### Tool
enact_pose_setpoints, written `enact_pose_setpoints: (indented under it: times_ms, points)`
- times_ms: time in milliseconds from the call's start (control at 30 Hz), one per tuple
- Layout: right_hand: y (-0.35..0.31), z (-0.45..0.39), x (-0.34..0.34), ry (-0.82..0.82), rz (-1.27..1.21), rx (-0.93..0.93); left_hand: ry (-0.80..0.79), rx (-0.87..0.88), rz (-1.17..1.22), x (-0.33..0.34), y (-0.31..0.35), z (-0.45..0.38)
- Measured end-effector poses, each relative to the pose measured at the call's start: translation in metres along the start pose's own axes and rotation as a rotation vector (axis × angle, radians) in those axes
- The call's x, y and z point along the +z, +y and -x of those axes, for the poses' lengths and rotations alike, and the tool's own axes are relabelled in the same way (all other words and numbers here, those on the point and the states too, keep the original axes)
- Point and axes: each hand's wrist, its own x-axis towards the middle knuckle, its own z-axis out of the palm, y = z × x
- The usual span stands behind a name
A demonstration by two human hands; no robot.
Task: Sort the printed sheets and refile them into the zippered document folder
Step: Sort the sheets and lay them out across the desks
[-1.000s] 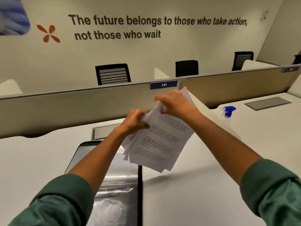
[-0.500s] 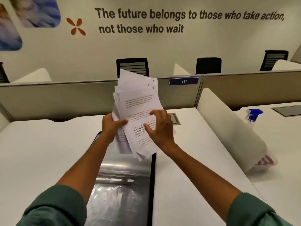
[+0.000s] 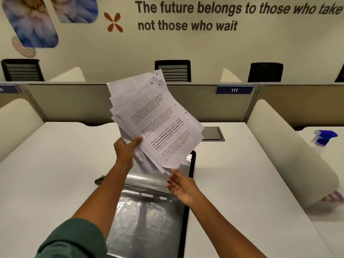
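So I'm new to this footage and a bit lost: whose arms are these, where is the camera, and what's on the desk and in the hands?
There is no machine here. The arms belong to a person wearing a camera on their head, so you look forward and down as they do. The left hand grips a loose fan of printed sheets, lifted above the white desk. The right hand is open just under the sheets' lower edge; whether it touches them is hard to tell. Below lies an open document folder with clear plastic sleeves. A blue spray bottle stands on the next desk to the right.
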Motion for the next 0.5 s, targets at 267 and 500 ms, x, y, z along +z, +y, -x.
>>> enact_pose_setpoints:
  times_ms: [267,500]
  points:
    - [0.003,-0.005,0.010,-0.004,-0.025,0.051,0.056,0.007,0.069,-0.021,-0.006,0.004]
    - [0.003,-0.012,0.020,0.052,0.028,0.073,0.081,-0.005,0.078,-0.029,-0.012,0.008]
